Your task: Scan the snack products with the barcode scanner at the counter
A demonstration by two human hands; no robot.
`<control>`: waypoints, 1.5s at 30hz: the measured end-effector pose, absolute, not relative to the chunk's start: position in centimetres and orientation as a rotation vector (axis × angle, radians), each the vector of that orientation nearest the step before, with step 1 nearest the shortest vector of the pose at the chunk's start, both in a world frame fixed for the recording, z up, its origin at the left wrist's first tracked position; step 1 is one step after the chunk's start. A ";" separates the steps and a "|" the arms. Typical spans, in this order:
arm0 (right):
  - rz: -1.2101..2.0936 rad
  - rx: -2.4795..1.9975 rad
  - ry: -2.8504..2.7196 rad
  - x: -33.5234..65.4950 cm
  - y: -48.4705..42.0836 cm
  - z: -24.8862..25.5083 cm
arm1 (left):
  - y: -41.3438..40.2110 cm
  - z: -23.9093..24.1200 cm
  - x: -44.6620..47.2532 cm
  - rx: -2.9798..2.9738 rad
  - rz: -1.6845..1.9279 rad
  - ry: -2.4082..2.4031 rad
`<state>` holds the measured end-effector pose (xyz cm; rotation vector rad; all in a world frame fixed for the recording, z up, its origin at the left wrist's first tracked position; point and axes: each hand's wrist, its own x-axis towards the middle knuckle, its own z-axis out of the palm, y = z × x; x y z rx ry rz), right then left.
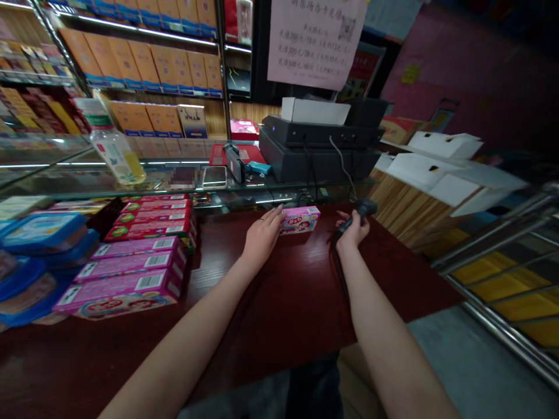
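- Far left on table (283, 308): blue-lidded tubs (46, 230), plastic, piled up; contents not readable.
- Just beside: row of larger pink cartons (126, 279), glossy printed card, white barcode labels on top; red cartons (151, 218) behind, same long boxy shape.
- Behind, on glass ledge (152, 174): clear bottle (116, 145), white cap, green band, yellow liquid low inside.
- Back shelves (140, 29): lit edges, rows of orange boxes (144, 64) with blue bases.
- Left hand (263, 234): fingers at left end of small pink box (301, 220); thumb side hidden, cannot tell if grip clamped or just resting.
- Small pink box: on table, between both hands, long side facing forward, printed card.
- Behind box: black boxy unit (314, 160) with cables, shallow white box (312, 110) on top; pink text sheet (312, 41) above.
- Right hand (353, 230): grip clamped round black corded scanner (367, 206), just right of box, apart from it.
- Right: white boxes (441, 148) on wood-grain cabinet (406, 201).
- Table dark red, shiny, smooth.
- Far right: metal rack (502, 332), yellow items (515, 302) behind bars, grey floor (471, 355) below.
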<state>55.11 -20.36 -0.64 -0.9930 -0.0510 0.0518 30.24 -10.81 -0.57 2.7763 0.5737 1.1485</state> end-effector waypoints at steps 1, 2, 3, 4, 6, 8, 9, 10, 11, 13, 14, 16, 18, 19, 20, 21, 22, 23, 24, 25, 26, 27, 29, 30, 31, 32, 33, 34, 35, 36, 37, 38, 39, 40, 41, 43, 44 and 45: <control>0.058 -0.983 -0.059 55.4 -20.2 -0.8 | -10.8 -0.5 31.6 2.786 1.147 0.583; 0.061 -0.975 -0.070 55.6 -20.1 -0.9 | -10.7 -0.5 33.1 2.794 1.141 0.593; 0.062 -0.965 -0.087 55.7 -20.1 -1.0 | -10.7 -0.5 34.5 2.797 1.134 0.606; 0.055 -0.960 -0.092 55.9 -20.1 -1.2 | -10.5 -0.5 36.0 2.799 1.125 0.622; 0.036 -0.964 -0.078 56.2 -20.1 -1.3 | -10.2 -0.5 38.7 2.800 1.116 0.659; 0.024 -0.972 -0.041 56.5 -20.1 -1.5 | -9.8 -0.6 41.0 2.803 1.122 0.688; 0.022 -0.972 -0.024 56.6 -20.1 -1.5 | -9.6 -0.6 41.9 2.804 1.129 0.698; 0.023 -0.972 -0.017 56.8 -20.1 -1.6 | -9.3 -0.6 42.7 2.802 1.138 0.707; 0.024 -0.974 -0.018 56.8 -20.1 -1.7 | -9.0 -0.6 43.3 2.795 1.146 0.717; 0.024 -0.991 -0.041 56.9 -20.0 -1.9 | -8.5 -0.6 44.3 2.767 1.156 0.736; 0.023 -1.002 -0.055 56.8 -19.9 -2.0 | -8.2 -0.6 44.6 2.746 1.160 0.745; 0.023 -1.016 -0.072 56.8 -19.8 -2.2 | -7.7 -0.7 45.0 2.705 1.168 0.765; 0.028 -1.012 -0.073 56.7 -19.7 -2.3 | -7.5 -0.7 45.2 2.683 1.172 0.800; 0.032 -1.006 -0.070 56.7 -19.6 -2.3 | -7.5 -0.7 45.2 2.682 1.171 0.819; 0.035 -1.001 -0.065 56.6 -19.6 -2.2 | -7.6 -0.7 45.1 2.687 1.168 0.832; 0.040 -0.997 -0.061 56.6 -19.7 -2.1 | -7.7 -0.7 45.0 2.698 1.162 0.838; 0.046 -0.994 -0.055 56.5 -19.7 -2.0 | -7.8 -0.7 44.9 2.712 1.154 0.838; 0.053 -0.992 -0.051 56.4 -19.7 -1.9 | -8.0 -0.6 44.7 2.729 1.142 0.834; 0.058 -0.990 -0.048 56.3 -19.8 -1.7 | -8.2 -0.5 44.5 2.745 1.128 0.829; 0.062 -0.987 -0.047 56.2 -19.9 -1.6 | -8.3 -0.5 44.4 2.763 1.114 0.820; 0.065 -0.982 -0.045 56.1 -19.9 -1.5 | -8.5 -0.5 44.3 2.781 1.099 0.807; 0.066 -0.976 -0.043 56.0 -20.0 -1.4 | -8.5 -0.5 44.3 2.801 1.087 0.789; 0.067 -0.964 -0.042 55.8 -20.0 -1.4 | -8.5 -0.5 44.3 2.839 1.065 0.742; 0.066 -0.962 -0.042 55.7 -20.1 -1.3 | -8.5 -0.6 44.4 2.856 1.057 0.720; 0.066 -0.963 -0.043 55.7 -20.1 -1.3 | -8.5 -0.7 44.4 2.869 1.049 0.706; 0.064 -0.965 -0.043 55.7 -20.1 -1.4 | -8.4 -0.8 44.5 2.877 1.046 0.704; 0.063 -0.966 -0.045 55.7 -20.0 -1.4 | -8.3 -0.8 44.6 2.880 1.046 0.710; 0.061 -0.964 -0.045 55.7 -20.0 -1.4 | -8.3 -0.9 44.7 2.877 1.048 0.721; 0.061 -0.962 -0.046 55.7 -20.0 -1.4 | -8.2 -1.0 44.8 2.871 1.049 0.735; 0.061 -0.962 -0.048 55.8 -19.9 -1.4 | -8.2 -1.0 44.8 2.865 1.049 0.747; 0.061 -0.966 -0.050 55.8 -19.9 -1.5 | -8.2 -1.0 44.9 2.859 1.048 0.755; 0.060 -0.973 -0.051 55.8 -19.9 -1.5 | -8.1 -1.0 44.9 2.855 1.048 0.763; 0.058 -0.981 -0.053 55.9 -19.8 -1.5 | -8.1 -1.1 44.9 2.851 1.048 0.773; 0.057 -0.988 -0.054 55.9 -19.8 -1.5 | -8.1 -1.1 44.9 2.848 1.052 0.786; 0.056 -0.992 -0.055 55.9 -19.8 -1.5 | -8.1 -1.1 44.9 2.845 1.057 0.797; 0.058 -0.988 -0.056 55.9 -19.9 -1.6 | -8.1 -1.1 44.9 2.840 1.065 0.815; 0.061 -0.982 -0.056 55.9 -19.9 -1.6 | -8.1 -1.1 44.9 2.841 1.063 0.816; 0.061 -0.975 -0.057 55.9 -19.9 -1.6 | -8.1 -1.1 44.9 2.844 1.059 0.813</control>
